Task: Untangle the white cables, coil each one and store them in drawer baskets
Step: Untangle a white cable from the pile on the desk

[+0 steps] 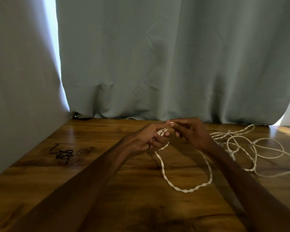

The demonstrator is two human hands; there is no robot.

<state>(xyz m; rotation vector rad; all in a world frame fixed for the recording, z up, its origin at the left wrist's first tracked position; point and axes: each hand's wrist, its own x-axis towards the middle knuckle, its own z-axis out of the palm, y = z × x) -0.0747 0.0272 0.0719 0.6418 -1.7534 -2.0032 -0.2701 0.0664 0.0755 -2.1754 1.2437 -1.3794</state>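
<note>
Wooden table (107, 173), white cable (187, 190) loop lying between my arms.
My left hand (147, 139) grips a few turns, right hand (191, 133) pinches the cable at my left fingertip; rest lies tangled to the right.

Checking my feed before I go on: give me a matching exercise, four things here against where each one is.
Things: 1 black cord; 2 twisted white cable; 3 loose white cables; 4 curtain.
Places: a behind the table; b table's right side; c held by left hand and right hand; d table's left side.
Pairs: 1-d; 2-c; 3-b; 4-a.
</note>
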